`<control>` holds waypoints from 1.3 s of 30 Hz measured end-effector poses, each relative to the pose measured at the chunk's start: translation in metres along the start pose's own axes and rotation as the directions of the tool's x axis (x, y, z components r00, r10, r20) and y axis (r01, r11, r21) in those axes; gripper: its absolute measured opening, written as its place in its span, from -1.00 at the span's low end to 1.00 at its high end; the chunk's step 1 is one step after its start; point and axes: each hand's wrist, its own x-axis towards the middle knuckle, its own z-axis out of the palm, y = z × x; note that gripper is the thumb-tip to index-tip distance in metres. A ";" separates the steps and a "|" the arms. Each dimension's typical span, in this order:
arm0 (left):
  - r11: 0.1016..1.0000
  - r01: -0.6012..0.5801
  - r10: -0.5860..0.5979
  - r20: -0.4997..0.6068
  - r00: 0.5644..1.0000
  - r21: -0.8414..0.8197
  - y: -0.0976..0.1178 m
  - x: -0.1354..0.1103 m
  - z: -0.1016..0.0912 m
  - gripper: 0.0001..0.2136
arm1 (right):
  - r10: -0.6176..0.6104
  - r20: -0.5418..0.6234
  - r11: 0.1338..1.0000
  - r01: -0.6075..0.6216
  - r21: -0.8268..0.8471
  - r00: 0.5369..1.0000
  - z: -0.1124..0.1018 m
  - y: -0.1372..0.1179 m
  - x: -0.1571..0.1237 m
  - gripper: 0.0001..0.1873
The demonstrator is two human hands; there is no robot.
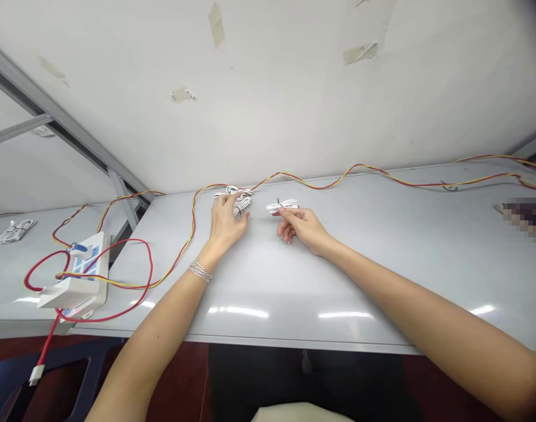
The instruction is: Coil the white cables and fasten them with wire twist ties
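Two white coiled cables, each tied with a dark twist tie, lie close together near the wall. The farther white cable bundle (233, 191) is partly covered by the fingers of my left hand (226, 223). Beside my left thumb is the nearer white cable bundle (242, 206). My left fingers and thumb are apart, reaching over these bundles; whether they press on them is hard to see. To the right, my right hand (307, 227) pinches another tied white cable bundle (287, 204) between thumb and forefinger, just over the grey table (338, 269). Its other fingers are curled.
A white power strip (101, 246) with a plugged-in adapter (70, 292) and looped red cord sits at the left. Red and yellow wires (193, 217) run along the wall (285, 88). Another white cable bundle (15, 231) lies far left. A blurred object (531, 217) is at the right edge.
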 end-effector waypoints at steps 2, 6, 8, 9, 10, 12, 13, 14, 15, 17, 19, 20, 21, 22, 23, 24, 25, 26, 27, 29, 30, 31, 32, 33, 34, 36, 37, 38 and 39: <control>0.998 0.057 -0.058 0.046 0.997 0.027 -0.003 0.000 0.002 -0.48 | -0.002 -0.001 1.000 0.002 -0.006 1.000 0.000 0.000 0.001 -0.67; 0.994 0.106 -0.110 0.122 0.986 0.041 -0.007 -0.002 0.006 -0.50 | -0.014 0.020 0.999 0.014 -0.047 1.000 0.000 0.000 0.000 -0.74; 0.993 0.113 -0.116 0.150 0.982 0.026 -0.010 -0.002 0.008 -0.51 | -0.022 0.031 0.997 0.024 -0.077 0.999 0.000 0.001 0.000 -0.76; 0.994 0.110 -0.108 0.150 0.983 -0.005 -0.012 -0.002 0.009 -0.52 | -0.030 0.037 0.995 0.034 -0.097 0.999 0.000 0.002 -0.001 -0.77; 0.993 0.104 -0.096 0.141 0.985 -0.050 -0.014 -0.001 0.010 -0.54 | -0.042 0.047 0.992 0.047 -0.120 0.998 0.000 0.003 -0.002 -0.78; 0.986 0.090 -0.073 0.120 0.990 -0.143 -0.017 0.000 0.012 -0.57 | -0.070 0.074 0.981 0.082 -0.175 0.995 0.001 0.005 -0.003 -0.79; 0.980 0.083 -0.063 0.116 0.991 -0.182 -0.017 0.000 0.013 -0.58 | -0.085 0.085 0.974 0.100 -0.201 0.993 0.002 0.006 -0.003 -0.78; 0.972 0.080 -0.054 0.119 0.991 -0.219 -0.016 0.001 0.014 -0.59 | -0.097 0.090 0.968 0.115 -0.224 0.991 0.002 0.007 -0.004 -0.77; 0.961 0.078 -0.046 0.128 0.991 -0.264 -0.015 0.001 0.015 -0.60 | -0.110 0.085 0.961 0.128 -0.245 0.990 0.002 0.008 -0.004 -0.75; 0.922 0.078 -0.026 0.141 0.990 -0.379 -0.011 0.000 0.015 -0.64 | -0.130 0.063 0.951 0.143 -0.274 0.989 0.002 0.009 -0.003 -0.73; 0.868 0.076 -0.013 0.130 0.991 -0.490 -0.005 -0.002 0.015 -0.68 | -0.131 0.042 0.947 0.138 -0.291 0.990 0.001 0.010 -0.001 -0.72; 0.847 0.071 -0.011 0.116 0.993 -0.527 -0.002 -0.004 0.015 -0.69 | -0.125 0.033 0.945 0.129 -0.299 0.992 0.001 0.011 -0.001 -0.72; 0.829 0.065 -0.012 0.099 0.995 -0.555 0.000 -0.005 0.015 -0.71 | -0.119 0.021 0.943 0.120 -0.309 0.993 0.001 0.012 0.000 -0.72; 0.811 0.060 -0.013 0.085 0.996 -0.582 0.003 -0.006 0.015 -0.72 | -0.115 0.009 0.939 0.112 -0.325 0.993 0.001 0.013 0.001 -0.72; 0.793 0.058 -0.015 0.075 0.997 -0.606 0.005 -0.007 0.015 -0.74 | -0.124 -0.006 0.931 0.114 -0.347 0.992 0.002 0.013 0.001 -0.74; 0.773 0.060 -0.019 0.072 0.997 -0.631 0.006 -0.008 0.014 -0.75 | -0.155 -0.026 0.916 0.134 -0.378 0.988 0.002 0.014 0.001 -0.77; 0.754 0.067 -0.024 0.073 0.997 -0.654 0.007 -0.008 0.014 -0.76 | -0.213 -0.043 0.888 0.175 -0.425 0.976 0.001 0.014 0.001 -0.80; 0.737 0.075 -0.030 0.079 0.996 -0.672 0.008 -0.008 0.014 -0.77 | -0.292 -0.053 0.839 0.230 -0.493 0.955 0.001 0.014 0.000 -0.82; 0.723 0.085 -0.036 0.086 0.996 -0.685 0.009 -0.008 0.015 -0.78 | -0.375 -0.064 0.773 0.273 -0.573 0.925 0.000 0.013 -0.001 -0.83; 0.707 0.092 -0.042 0.088 0.995 -0.701 0.009 -0.008 0.015 -0.79 | -0.490 -0.078 0.613 0.279 -0.740 0.868 -0.003 0.010 -0.003 -0.79; 0.705 0.091 -0.045 0.084 0.995 -0.703 0.009 -0.007 0.016 -0.80 | -0.485 -0.135 0.568 0.193 -0.800 0.864 -0.005 0.007 -0.003 -0.75; 0.706 0.092 -0.049 0.082 0.995 -0.702 0.009 -0.007 0.016 -0.80 | -0.448 -0.169 0.527 0.106 -0.843 0.878 -0.007 0.005 -0.004 -0.70; 0.707 0.096 -0.054 0.082 0.995 -0.701 0.009 -0.007 0.017 -0.80 | -0.408 -0.200 0.487 0.027 -0.873 0.891 -0.009 0.002 -0.005 -0.65; 0.708 0.103 -0.060 0.086 0.995 -0.699 0.009 -0.007 0.017 -0.80 | -0.373 -0.222 0.455 -0.030 -0.890 0.901 -0.011 0.000 -0.005 -0.62; 0.709 0.110 -0.065 0.091 0.994 -0.697 0.009 -0.007 0.017 -0.79 | -0.350 -0.226 0.430 -0.058 -0.901 0.909 -0.012 -0.001 -0.005 -0.62; 0.712 0.119 -0.067 0.101 0.993 -0.692 0.009 -0.008 0.017 -0.79 | -0.327 -0.185 0.398 -0.043 -0.917 0.927 -0.013 -0.001 -0.004 -0.64; 0.714 0.117 -0.066 0.100 0.993 -0.690 0.009 -0.008 0.017 -0.79 | -0.340 -0.133 0.386 0.009 -0.923 0.931 -0.014 0.000 -0.003 -0.64; 0.715 0.113 -0.064 0.096 0.993 -0.690 0.010 -0.009 0.017 -0.78 | -0.363 -0.064 0.374 0.082 -0.924 0.929 -0.014 0.002 -0.001 -0.62; 0.715 0.105 -0.062 0.088 0.994 -0.691 0.011 -0.009 0.017 -0.78 | -0.402 0.017 0.359 0.175 -0.917 0.915 -0.014 0.004 0.000 -0.58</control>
